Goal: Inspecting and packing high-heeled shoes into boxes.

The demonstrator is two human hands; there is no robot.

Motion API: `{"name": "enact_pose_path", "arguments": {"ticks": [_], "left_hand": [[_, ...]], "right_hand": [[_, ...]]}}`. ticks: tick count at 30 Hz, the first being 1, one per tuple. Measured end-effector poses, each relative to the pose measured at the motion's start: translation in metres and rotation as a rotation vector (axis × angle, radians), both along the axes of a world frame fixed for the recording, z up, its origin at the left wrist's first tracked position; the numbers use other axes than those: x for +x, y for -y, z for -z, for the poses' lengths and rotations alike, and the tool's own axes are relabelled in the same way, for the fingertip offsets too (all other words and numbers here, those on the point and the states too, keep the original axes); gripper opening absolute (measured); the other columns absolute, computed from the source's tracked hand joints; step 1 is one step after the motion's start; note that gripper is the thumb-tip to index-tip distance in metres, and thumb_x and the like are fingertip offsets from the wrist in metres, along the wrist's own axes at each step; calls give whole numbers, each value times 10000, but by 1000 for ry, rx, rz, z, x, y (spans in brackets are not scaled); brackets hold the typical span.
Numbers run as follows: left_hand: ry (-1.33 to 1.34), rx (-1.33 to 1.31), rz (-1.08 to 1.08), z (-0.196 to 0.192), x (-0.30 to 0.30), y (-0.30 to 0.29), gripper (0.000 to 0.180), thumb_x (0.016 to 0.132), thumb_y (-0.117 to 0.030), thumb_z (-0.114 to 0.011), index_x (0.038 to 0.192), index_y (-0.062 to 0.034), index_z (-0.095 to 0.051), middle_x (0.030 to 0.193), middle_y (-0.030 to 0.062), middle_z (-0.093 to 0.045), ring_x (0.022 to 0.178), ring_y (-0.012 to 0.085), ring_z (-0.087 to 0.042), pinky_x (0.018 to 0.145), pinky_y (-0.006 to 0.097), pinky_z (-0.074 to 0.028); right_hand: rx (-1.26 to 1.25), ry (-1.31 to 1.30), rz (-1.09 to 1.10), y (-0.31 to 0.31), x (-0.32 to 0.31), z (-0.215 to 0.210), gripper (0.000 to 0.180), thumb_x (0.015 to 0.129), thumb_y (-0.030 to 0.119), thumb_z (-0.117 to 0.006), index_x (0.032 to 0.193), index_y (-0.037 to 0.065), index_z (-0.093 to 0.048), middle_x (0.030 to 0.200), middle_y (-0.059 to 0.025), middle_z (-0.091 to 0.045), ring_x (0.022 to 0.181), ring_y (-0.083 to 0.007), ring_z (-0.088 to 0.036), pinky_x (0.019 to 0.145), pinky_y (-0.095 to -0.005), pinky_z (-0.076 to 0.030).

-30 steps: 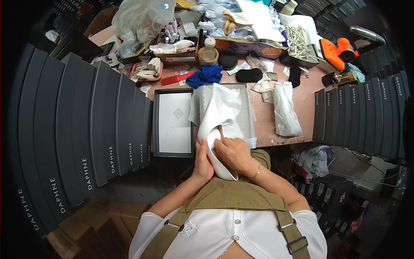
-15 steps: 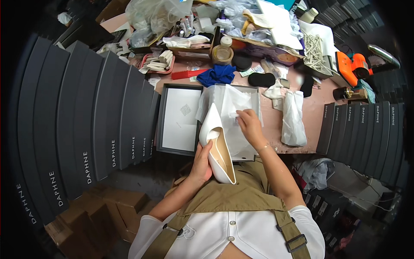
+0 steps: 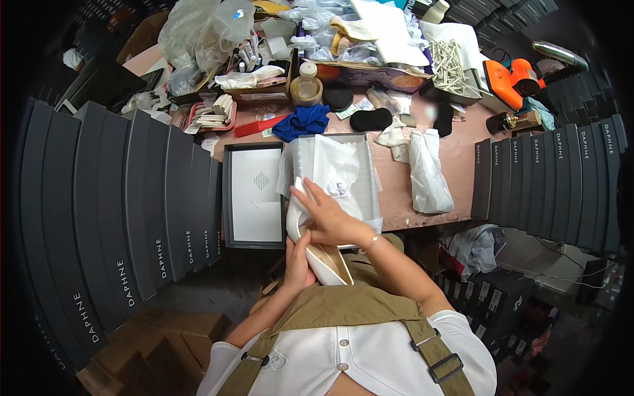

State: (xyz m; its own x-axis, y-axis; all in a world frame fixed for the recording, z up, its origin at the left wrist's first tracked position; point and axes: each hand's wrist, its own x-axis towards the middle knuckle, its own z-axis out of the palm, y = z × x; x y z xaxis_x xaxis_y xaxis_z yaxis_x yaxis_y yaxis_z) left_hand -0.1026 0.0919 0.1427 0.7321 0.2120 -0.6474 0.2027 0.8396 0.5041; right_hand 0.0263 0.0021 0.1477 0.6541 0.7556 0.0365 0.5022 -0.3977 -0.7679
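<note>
— Where is the shoe [image 3: 321, 254] now?

— I hold it just in front of my body, at the near edge of the desk [image 3: 456, 168]. The toe points to me; the heel end is up by the open box [image 3: 333, 175].

— And your grip?

— My left hand [image 3: 298, 263] is closed around the sole side from below. My right hand [image 3: 327, 214] lies on top, fingers bent on the upper near the ornament, not fully closed.

— How do you do this step well?

— I think I should keep the left hand firm and let the right one only guide. The white paper [image 3: 330, 165] in the box looks loose, so I must not crush it. The lid [image 3: 256, 195] lies just left of the box, out of the way.
</note>
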Motion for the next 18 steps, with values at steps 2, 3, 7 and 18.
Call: {"name": "enact_pose_path", "arguments": {"ticks": [2,3,7,18], "left_hand": [[-103,-96,-7,3,-2,-18,423,907,-180,-538,1293,-60,-412,1155,97,-539,1076,218,-540,925,347,-445],[-105,-85,7,3,0,-18,425,905,-183,-542,1291,-60,-413,1151,95,-539,1074,215,-538,923,347,-446],[-81,-34,55,2,1,-19,424,910,-210,-555,1280,-59,-414,1146,93,-535,1063,201,-532,903,348,-454],[86,44,49,-3,15,-9,428,970,-284,-530,1287,-51,-362,1236,97,-473,1143,183,-475,959,327,-414]], "right_hand": [[37,-86,76,26,19,8,686,726,132,-696,1353,84,-422,1334,-235,-446,1229,-390,-438,948,-454,-404],[-39,-9,209,35,34,29,656,721,159,-722,1314,70,-455,1267,-243,-509,1178,-386,-491,930,-471,-419],[-518,234,132,41,47,103,389,738,137,-695,1075,24,-536,959,-164,-637,920,-347,-607,784,-471,-465],[43,-51,67,13,-29,-21,228,759,39,-672,969,4,-592,1016,-152,-613,811,-303,-629,702,-352,-519]]}}
